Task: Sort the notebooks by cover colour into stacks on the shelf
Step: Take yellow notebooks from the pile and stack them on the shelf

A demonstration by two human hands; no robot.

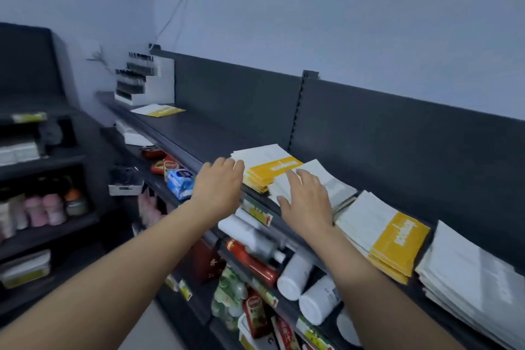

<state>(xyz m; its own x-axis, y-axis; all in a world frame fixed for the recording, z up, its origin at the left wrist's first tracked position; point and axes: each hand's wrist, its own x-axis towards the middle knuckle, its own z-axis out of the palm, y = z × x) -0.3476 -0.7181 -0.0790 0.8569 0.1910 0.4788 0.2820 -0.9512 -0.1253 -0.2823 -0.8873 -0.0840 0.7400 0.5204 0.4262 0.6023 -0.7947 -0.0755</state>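
Note:
Several notebook stacks lie along the dark top shelf [199,139]. A white-and-yellow stack [270,167] sits mid-shelf. My left hand [218,187] is at its left corner with the fingers bent against the edge. My right hand [306,202] lies flat with spread fingers on a white notebook [332,182] that overlaps the yellow stack's right side. Further right lie another white-and-yellow stack [392,239] and a white stack [468,278]. A single white-and-yellow notebook [159,110] lies far left on the shelf.
A white tiered display of dark small bottles [142,82] stands at the shelf's far left end. Lower shelves hold white bottles [295,275], a red bottle [252,261], a blue pack [180,182] and cartons. A second dark shelving unit [42,179] stands at the left.

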